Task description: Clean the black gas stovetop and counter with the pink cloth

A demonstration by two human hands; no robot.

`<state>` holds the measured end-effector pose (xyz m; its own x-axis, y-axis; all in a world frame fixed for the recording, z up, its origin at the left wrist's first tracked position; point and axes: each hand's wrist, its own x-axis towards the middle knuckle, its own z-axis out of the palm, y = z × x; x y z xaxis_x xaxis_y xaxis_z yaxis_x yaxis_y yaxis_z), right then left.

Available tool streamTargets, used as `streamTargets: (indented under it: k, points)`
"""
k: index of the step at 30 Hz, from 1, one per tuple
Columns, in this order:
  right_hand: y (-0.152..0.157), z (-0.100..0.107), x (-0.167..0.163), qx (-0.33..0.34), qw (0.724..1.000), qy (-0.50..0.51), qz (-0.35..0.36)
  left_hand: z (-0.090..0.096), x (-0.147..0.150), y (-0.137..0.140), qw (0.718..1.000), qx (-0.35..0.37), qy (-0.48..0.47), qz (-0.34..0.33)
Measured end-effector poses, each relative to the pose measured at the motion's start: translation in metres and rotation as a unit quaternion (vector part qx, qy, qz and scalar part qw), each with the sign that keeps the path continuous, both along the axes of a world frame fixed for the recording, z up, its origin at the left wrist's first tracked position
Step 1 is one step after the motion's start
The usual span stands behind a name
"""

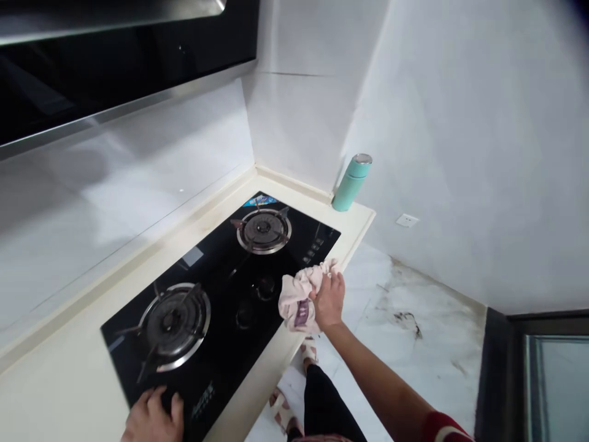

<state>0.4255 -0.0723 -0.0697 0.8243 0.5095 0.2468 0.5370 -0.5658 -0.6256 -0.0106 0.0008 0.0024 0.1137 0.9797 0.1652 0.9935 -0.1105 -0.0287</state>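
Pale bench (55,380), black hob (218,304) set in. Taking the hob's centre: pink cloth (296,296) at 3 o'clock, by the front edge, bunched in your right hand (330,299). Your left hand (154,418) at 7, fingers loosely spread at the hob's edge, nothing seen in it. Cloth looks light, soft, limp; best gripped by a thick mid-fold.

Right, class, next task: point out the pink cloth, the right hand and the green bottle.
Pink cloth (298,293): head view, on its crumpled fabric.
Right hand (329,301): head view, on the back of the hand.
Green bottle (351,184): head view, on its body.
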Motion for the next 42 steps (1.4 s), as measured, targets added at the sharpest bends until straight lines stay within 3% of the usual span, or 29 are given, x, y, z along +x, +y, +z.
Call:
streamTargets:
  k: [6, 10, 12, 14, 17, 20, 22, 23, 25, 27, 29, 31, 36, 39, 42]
  points:
    - [-0.038, 0.018, -0.151, -0.039, 0.984, -0.021, 0.172, 0.012, 0.009, -0.01, 0.999, 0.017, -0.016, -0.024]
    - [-0.059, 0.033, -0.214, -0.049, 0.939, 0.03, 0.339, 0.01, 0.011, -0.019, 0.994, 0.025, -0.102, -0.02]
    - [-0.067, 0.041, -0.231, -0.021, 0.9, 0.064, 0.43, 0.008, 0.015, -0.034, 0.981, 0.025, -0.184, -0.058]
    - [-0.07, 0.054, -0.24, 0.013, 0.878, 0.146, 0.455, 0.01, 0.022, -0.056, 0.951, 0.019, -0.272, -0.145]
    - [-0.069, 0.089, -0.246, 0.046, 0.849, 0.361, 0.382, 0.023, 0.031, -0.093, 0.902, 0.015, -0.355, -0.243]
    - [-0.057, 0.131, -0.244, 0.092, 0.789, 0.493, 0.355, 0.05, 0.039, -0.11, 0.889, 0.045, -0.366, -0.27]
    - [-0.044, 0.149, -0.238, 0.133, 0.786, 0.47, 0.378, 0.066, 0.043, -0.107, 0.889, 0.068, -0.357, -0.279]
    - [-0.037, 0.153, -0.233, 0.141, 0.806, 0.428, 0.384, 0.071, 0.046, -0.102, 0.892, 0.082, -0.35, -0.273]
    - [-0.024, 0.147, -0.216, 0.128, 0.865, 0.324, 0.362, 0.073, 0.052, -0.089, 0.91, 0.116, -0.321, -0.234]
    - [-0.019, 0.127, -0.192, 0.093, 0.91, 0.256, 0.313, 0.063, 0.059, -0.077, 0.933, 0.135, -0.28, -0.182]
    - [-0.022, 0.099, -0.163, 0.064, 0.924, 0.236, 0.293, 0.048, 0.068, -0.069, 0.955, 0.104, -0.235, -0.149]
    - [-0.03, 0.069, -0.133, -0.006, 0.942, 0.123, 0.311, 0.034, 0.081, -0.065, 0.971, 0.033, -0.188, -0.14]
    - [-0.03, 0.018, -0.08, -0.208, 0.918, -0.069, 0.329, 0.017, 0.136, -0.049, 0.976, -0.098, -0.107, -0.16]
    - [-0.021, -0.003, -0.07, -0.223, 0.904, -0.151, 0.332, 0.009, 0.171, -0.039, 0.983, -0.074, -0.118, -0.121]
    - [-0.019, -0.018, -0.069, -0.216, 0.9, -0.196, 0.324, 0.0, 0.187, -0.038, 0.985, -0.022, -0.14, -0.101]
